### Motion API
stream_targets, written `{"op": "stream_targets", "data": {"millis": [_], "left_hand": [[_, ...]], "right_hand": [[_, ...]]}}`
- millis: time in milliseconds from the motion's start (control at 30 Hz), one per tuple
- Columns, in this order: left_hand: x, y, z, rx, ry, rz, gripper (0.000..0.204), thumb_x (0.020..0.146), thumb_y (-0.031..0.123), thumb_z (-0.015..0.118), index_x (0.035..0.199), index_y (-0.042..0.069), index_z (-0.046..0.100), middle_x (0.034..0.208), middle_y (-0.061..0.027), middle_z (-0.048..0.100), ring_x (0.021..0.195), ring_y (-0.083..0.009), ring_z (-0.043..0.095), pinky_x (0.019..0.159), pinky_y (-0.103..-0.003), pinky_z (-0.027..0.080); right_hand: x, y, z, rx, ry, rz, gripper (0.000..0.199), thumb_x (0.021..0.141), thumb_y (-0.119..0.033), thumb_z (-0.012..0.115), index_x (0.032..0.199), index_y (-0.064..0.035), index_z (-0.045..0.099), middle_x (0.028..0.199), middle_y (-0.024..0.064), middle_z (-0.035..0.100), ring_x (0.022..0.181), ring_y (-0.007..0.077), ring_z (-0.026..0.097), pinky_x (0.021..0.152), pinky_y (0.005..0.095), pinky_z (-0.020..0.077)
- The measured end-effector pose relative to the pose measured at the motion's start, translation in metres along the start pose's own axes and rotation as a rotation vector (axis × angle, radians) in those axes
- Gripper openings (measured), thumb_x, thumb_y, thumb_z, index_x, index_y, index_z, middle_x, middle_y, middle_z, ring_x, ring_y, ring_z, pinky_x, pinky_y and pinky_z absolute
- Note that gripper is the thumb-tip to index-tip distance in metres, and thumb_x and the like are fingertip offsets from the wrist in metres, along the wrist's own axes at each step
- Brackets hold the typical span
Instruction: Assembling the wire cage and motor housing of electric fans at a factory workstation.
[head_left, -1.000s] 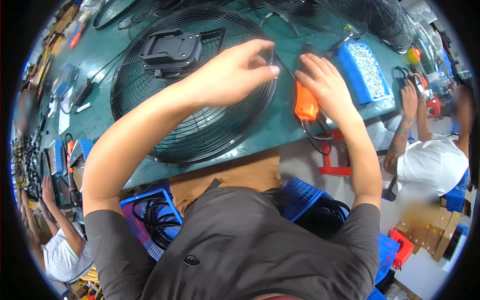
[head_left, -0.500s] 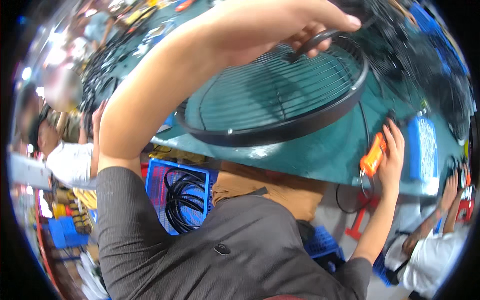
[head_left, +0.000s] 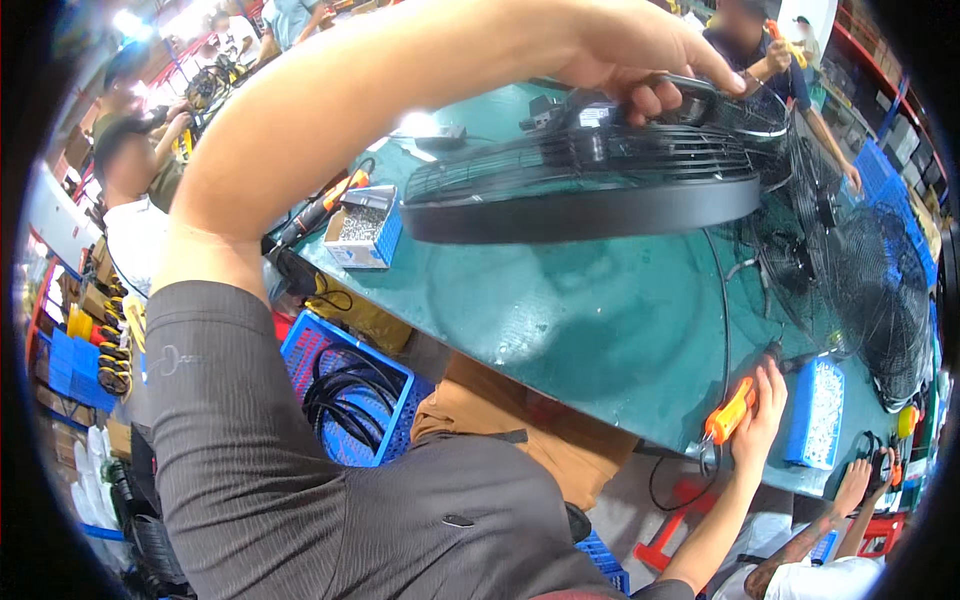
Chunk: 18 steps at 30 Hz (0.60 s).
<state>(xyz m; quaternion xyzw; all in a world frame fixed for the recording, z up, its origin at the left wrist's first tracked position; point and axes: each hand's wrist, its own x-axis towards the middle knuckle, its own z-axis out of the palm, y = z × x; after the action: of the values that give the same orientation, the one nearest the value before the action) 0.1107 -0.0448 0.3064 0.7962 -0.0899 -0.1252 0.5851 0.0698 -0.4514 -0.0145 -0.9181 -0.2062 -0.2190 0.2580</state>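
A: Watching from my remote feed. What's the left hand [head_left: 645, 75] doing?
B: Gripping. I see fingers curled round the handle [head_left: 700, 87] of the black fan [head_left: 580, 212].
A: Fan position?
B: Up off the green table [head_left: 530, 310], nearly edge-on to my camera, rim toward the person.
A: Right hand [head_left: 760, 420]?
B: On the orange tool [head_left: 729, 411], near table edge. Fingers lie along it; too small in my view to tell whether they close round it.
A: Nearby?
B: Blue bin [head_left: 800, 420] of small parts just beside the right hand. Wire grilles [head_left: 885, 290] beyond it. Parts box [head_left: 358, 252] left of the fan. Blue crate [head_left: 398, 425] below the table edge, black cables [head_left: 345, 400] coiled inside.
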Motion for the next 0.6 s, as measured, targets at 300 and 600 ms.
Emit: {"op": "stream_targets", "data": {"millis": [300,600], "left_hand": [[-0.052,0.041,-0.100,1.008,0.613,0.019,0.052,0.089,0.045,0.067,0.115,-0.001,0.064,0.101,-0.0191,0.066,0.089,-0.0244,0.062,0.079,-0.037,0.048],[-0.113,0.032,-0.269,1.384,1.092,0.020,0.057,0.086,0.056,0.063,0.095,-0.001,0.070,0.082,-0.0164,0.067,0.078,-0.0241,0.065,0.072,-0.037,0.049]], "right_hand": [[0.000,-0.004,0.001,-0.018,0.014,0.030,0.051,0.079,0.012,0.048,0.128,-0.0007,0.056,0.142,0.0172,0.048,0.133,0.0358,0.043,0.113,0.0434,0.0325],[0.008,-0.008,0.007,-0.084,0.052,0.037,0.046,0.083,0.006,0.054,0.128,-0.0020,0.056,0.139,0.0184,0.051,0.129,0.0366,0.047,0.109,0.0437,0.0368]]}}
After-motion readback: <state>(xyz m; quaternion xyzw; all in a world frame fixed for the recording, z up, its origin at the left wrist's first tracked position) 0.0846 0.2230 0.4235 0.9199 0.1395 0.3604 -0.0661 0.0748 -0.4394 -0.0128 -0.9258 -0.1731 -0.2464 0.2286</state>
